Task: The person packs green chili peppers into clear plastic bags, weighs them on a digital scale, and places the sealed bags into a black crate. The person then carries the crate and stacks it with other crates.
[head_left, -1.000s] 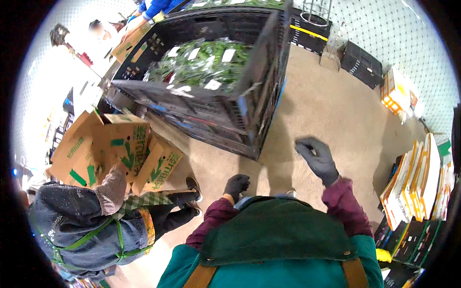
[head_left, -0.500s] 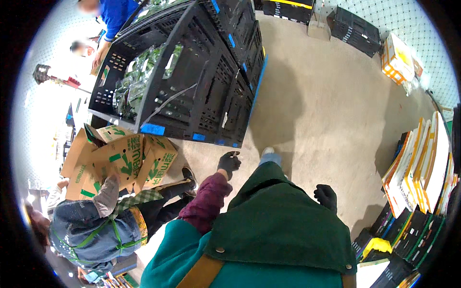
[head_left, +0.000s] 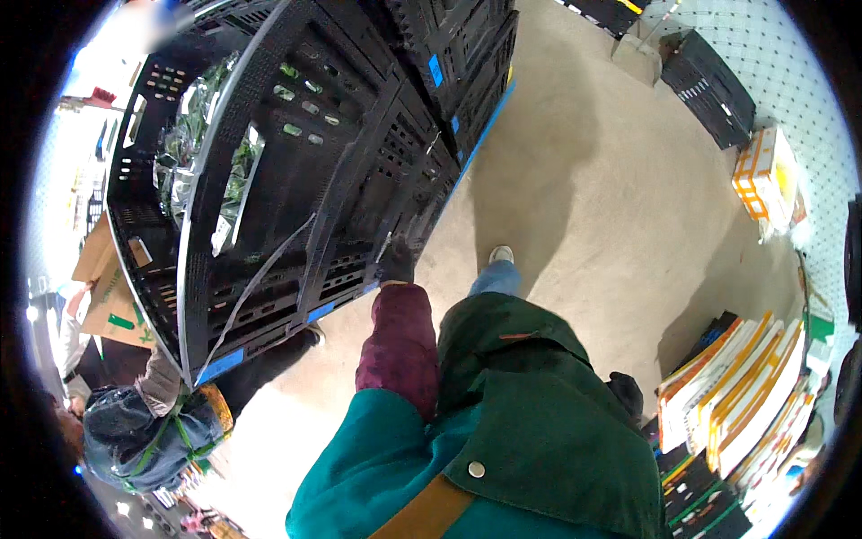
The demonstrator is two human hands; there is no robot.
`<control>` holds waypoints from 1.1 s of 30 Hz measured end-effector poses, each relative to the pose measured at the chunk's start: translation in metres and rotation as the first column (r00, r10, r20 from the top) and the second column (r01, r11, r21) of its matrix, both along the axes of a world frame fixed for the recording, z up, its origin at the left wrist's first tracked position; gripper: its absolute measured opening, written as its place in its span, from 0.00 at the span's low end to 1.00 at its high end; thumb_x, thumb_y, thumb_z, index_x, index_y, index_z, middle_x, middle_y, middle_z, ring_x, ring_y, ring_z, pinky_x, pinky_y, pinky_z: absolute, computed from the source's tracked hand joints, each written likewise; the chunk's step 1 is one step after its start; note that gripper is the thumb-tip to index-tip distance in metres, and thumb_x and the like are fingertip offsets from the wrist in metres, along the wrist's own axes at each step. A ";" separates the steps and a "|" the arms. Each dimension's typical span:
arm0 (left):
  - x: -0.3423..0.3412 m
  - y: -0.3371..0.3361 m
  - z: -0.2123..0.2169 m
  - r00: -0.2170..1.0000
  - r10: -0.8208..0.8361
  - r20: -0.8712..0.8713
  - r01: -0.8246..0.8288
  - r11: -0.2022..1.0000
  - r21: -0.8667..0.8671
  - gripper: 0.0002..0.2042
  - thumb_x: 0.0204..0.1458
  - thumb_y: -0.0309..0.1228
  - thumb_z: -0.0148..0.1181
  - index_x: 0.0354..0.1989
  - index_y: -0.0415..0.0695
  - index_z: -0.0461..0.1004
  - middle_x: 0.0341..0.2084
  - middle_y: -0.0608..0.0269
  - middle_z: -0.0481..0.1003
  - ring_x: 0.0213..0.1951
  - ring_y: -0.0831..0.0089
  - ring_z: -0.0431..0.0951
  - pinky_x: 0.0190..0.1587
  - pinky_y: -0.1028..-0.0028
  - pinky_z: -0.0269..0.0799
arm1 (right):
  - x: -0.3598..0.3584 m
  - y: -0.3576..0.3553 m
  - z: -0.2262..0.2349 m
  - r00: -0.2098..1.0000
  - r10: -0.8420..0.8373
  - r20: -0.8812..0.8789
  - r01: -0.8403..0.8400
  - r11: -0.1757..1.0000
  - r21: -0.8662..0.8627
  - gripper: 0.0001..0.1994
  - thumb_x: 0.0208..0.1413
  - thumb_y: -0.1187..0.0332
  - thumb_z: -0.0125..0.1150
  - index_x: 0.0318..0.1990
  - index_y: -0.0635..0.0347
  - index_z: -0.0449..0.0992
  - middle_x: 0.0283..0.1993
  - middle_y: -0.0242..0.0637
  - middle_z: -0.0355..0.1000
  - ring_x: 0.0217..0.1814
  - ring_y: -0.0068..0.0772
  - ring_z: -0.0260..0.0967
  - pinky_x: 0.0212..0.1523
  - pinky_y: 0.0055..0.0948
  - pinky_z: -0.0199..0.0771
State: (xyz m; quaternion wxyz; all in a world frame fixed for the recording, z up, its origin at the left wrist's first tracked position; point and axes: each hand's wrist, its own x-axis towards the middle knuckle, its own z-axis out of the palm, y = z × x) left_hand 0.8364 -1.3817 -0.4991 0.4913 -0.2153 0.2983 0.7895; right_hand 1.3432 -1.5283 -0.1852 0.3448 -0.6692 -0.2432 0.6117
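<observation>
My left hand (head_left: 396, 262), in a dark glove, reaches forward and touches the lower corner of a tall black plastic crate stack (head_left: 296, 162). Bagged green leafy produce (head_left: 193, 157) shows through the crate openings. Whether the fingers grip the crate or only rest on it is not clear. My right hand (head_left: 627, 393), also dark-gloved, hangs low by my right hip beside my green apron, and it holds nothing that I can see. One of my feet (head_left: 500, 256) steps forward on the beige floor.
Another person (head_left: 148, 422) crouches at the lower left by open cardboard boxes (head_left: 106, 287). Flat folded cartons (head_left: 745, 395) lean at the right. More black crates (head_left: 705, 76) and an orange-and-white box (head_left: 763, 180) line the far wall.
I have moved closer to the crate stack, which now fills the upper left. My left hand went forward to its corner; my right hand stays down at my side.
</observation>
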 end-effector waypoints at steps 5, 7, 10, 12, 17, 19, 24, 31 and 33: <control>0.010 0.017 0.015 0.910 0.024 -0.415 -0.112 0.976 -0.189 0.12 0.48 0.34 0.47 0.36 0.41 0.71 0.34 0.54 0.73 0.38 0.57 0.72 0.43 0.63 0.68 | 0.038 0.047 0.009 0.921 0.294 0.256 -0.292 0.955 -0.046 0.13 0.49 0.70 0.55 0.43 0.62 0.69 0.31 0.35 0.70 0.32 0.24 0.65 0.32 0.24 0.67; 0.009 0.012 -0.021 0.184 -0.465 -0.866 -0.310 0.809 -0.500 0.13 0.49 0.37 0.45 0.35 0.43 0.72 0.33 0.53 0.73 0.37 0.56 0.72 0.40 0.63 0.68 | 0.034 0.091 0.028 0.734 0.506 0.453 -0.533 0.843 -0.078 0.13 0.49 0.69 0.54 0.42 0.62 0.70 0.32 0.36 0.70 0.32 0.26 0.66 0.33 0.26 0.67; 0.020 -0.019 -0.090 -0.030 -0.671 -0.741 -0.411 0.684 -0.603 0.14 0.49 0.39 0.43 0.34 0.46 0.73 0.31 0.55 0.74 0.33 0.56 0.72 0.36 0.64 0.68 | 0.003 0.190 0.094 0.361 0.687 0.630 -0.728 0.630 -0.270 0.12 0.51 0.69 0.52 0.42 0.63 0.70 0.36 0.41 0.71 0.37 0.31 0.67 0.39 0.28 0.66; 0.034 0.034 0.053 0.971 0.220 -0.088 -0.237 0.888 -0.393 0.09 0.48 0.36 0.49 0.33 0.50 0.73 0.28 0.60 0.75 0.29 0.65 0.73 0.31 0.68 0.68 | -0.003 0.251 0.107 0.082 0.575 0.814 -0.900 0.394 -0.188 0.11 0.49 0.73 0.53 0.42 0.63 0.70 0.36 0.40 0.70 0.37 0.25 0.66 0.39 0.24 0.67; 0.054 -0.005 -0.038 0.797 0.151 -0.584 -0.340 0.912 -0.228 0.07 0.48 0.35 0.49 0.32 0.49 0.70 0.27 0.62 0.73 0.31 0.65 0.72 0.33 0.67 0.68 | -0.070 0.449 0.193 0.098 0.341 0.935 -0.977 0.212 0.025 0.14 0.53 0.76 0.47 0.47 0.68 0.67 0.46 0.40 0.68 0.48 0.27 0.63 0.50 0.26 0.62; 0.055 -0.007 0.007 0.874 0.193 -0.446 -0.305 0.932 -0.195 0.06 0.49 0.33 0.47 0.33 0.48 0.68 0.27 0.62 0.72 0.31 0.67 0.72 0.34 0.68 0.68 | -0.210 0.437 0.244 0.204 0.397 0.895 -0.974 -0.011 0.227 0.13 0.54 0.78 0.43 0.47 0.68 0.67 0.48 0.41 0.66 0.50 0.30 0.62 0.52 0.27 0.60; 0.098 -0.040 0.080 0.792 0.054 -0.608 -0.247 0.939 -0.239 0.07 0.50 0.29 0.46 0.34 0.40 0.68 0.29 0.59 0.71 0.34 0.69 0.73 0.36 0.71 0.70 | -0.390 0.385 0.296 0.137 0.014 0.990 -0.699 -0.707 0.107 0.13 0.55 0.77 0.43 0.48 0.65 0.66 0.48 0.42 0.66 0.52 0.34 0.62 0.53 0.30 0.59; 0.151 -0.022 0.112 0.803 -0.349 -0.484 -0.057 0.762 -0.645 0.29 0.41 0.46 0.61 0.45 0.35 0.64 0.37 0.52 0.71 0.37 0.64 0.72 0.39 0.70 0.68 | -0.503 0.290 0.284 0.033 -0.262 0.964 -0.110 -0.960 -0.257 0.20 0.45 0.76 0.54 0.49 0.60 0.66 0.49 0.44 0.64 0.51 0.40 0.63 0.51 0.33 0.62; 0.137 -0.011 0.147 0.843 -0.224 -0.489 -0.210 0.700 -0.682 0.32 0.39 0.44 0.64 0.49 0.36 0.61 0.40 0.51 0.70 0.38 0.65 0.72 0.40 0.71 0.68 | -0.508 0.275 0.279 -0.035 -0.196 0.980 -0.083 -0.977 -0.199 0.21 0.44 0.74 0.56 0.49 0.61 0.65 0.50 0.44 0.64 0.51 0.40 0.62 0.51 0.33 0.62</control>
